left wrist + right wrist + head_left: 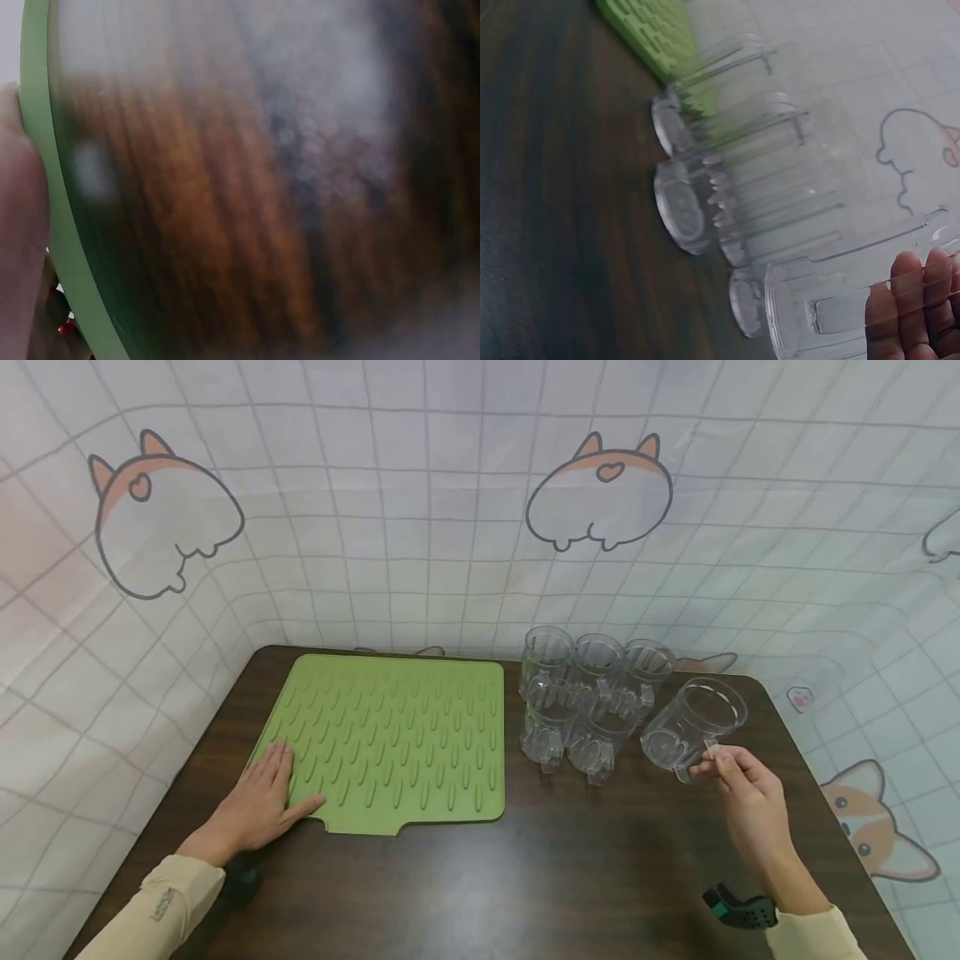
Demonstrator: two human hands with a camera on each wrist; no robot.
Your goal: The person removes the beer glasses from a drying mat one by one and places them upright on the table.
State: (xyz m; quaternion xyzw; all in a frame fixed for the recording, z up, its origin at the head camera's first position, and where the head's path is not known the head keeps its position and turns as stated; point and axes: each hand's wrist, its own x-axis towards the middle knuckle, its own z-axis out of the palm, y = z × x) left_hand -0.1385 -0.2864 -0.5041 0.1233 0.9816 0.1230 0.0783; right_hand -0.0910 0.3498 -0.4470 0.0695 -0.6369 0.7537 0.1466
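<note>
By its handle, my right hand (pixel 753 802) grips a clear plastic mug (pixel 693 722), which leans to the right. Whether its base touches the table cannot be told. In the right wrist view, the curled fingers (pixel 907 300) show beside the clear wall of that mug (pixel 817 281). My left hand (pixel 258 797) lies palm down, fingers spread, on the lower left edge of a green ridged drying mat (pixel 397 735). Part of the mat's rim (pixel 56 187) curves past that hand in the left wrist view.
Several other clear mugs (pixel 550 718) stand upright in two rows between the mat and the held mug. They rest on a dark wooden table (pixel 480 893). A white grid-patterned curtain (pixel 450 527) with dog drawings surrounds the table's back and sides.
</note>
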